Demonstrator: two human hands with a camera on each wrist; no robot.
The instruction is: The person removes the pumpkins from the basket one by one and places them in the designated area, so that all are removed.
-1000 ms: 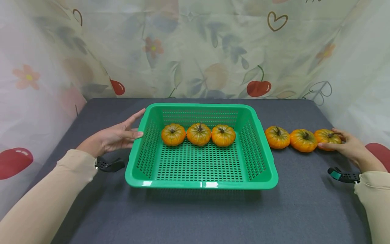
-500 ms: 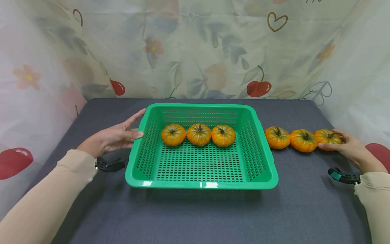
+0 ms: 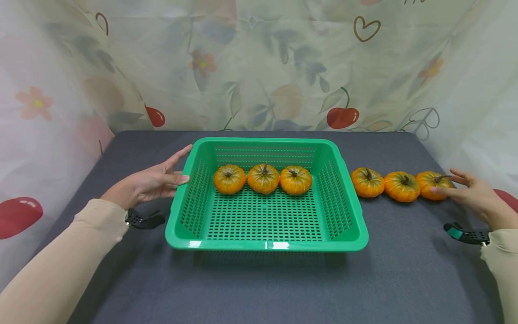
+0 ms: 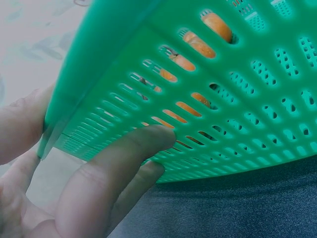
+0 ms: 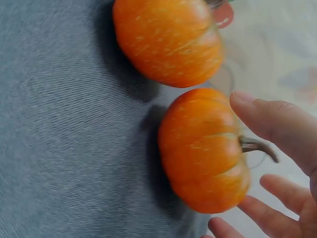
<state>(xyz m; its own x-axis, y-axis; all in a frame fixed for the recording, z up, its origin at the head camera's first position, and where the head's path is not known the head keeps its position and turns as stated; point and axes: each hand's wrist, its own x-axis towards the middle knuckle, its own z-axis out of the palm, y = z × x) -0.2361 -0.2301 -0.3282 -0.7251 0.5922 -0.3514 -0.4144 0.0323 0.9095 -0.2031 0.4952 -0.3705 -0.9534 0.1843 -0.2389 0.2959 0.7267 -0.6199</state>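
My left hand (image 3: 151,183) holds the left side of a green plastic basket (image 3: 226,245), thumb at the rim and fingertips (image 4: 161,136) against the slotted outer wall. Inside the basket, three small orange pumpkins stand in a row: a left pumpkin (image 3: 229,179), a middle pumpkin (image 3: 263,179) and a right pumpkin (image 3: 296,180). Three more line up to its right: a near pumpkin (image 3: 367,182), a centre pumpkin (image 3: 402,186) and an end pumpkin (image 3: 433,185) with a curved stem (image 5: 260,147). Beside the end pumpkin, my right hand (image 3: 479,196) is spread with nothing in its grasp.
A dark grey cloth (image 3: 259,292) covers the table under the basket and pumpkins. Patterned curtains (image 3: 259,67) hang behind the table and along both sides. Each wrist wears a black strap, such as the left strap (image 3: 145,219).
My right hand has loosened from the end pumpkin and drawn back slightly to the right, its fingers spreading. The left hand, basket and pumpkins have stayed in place.
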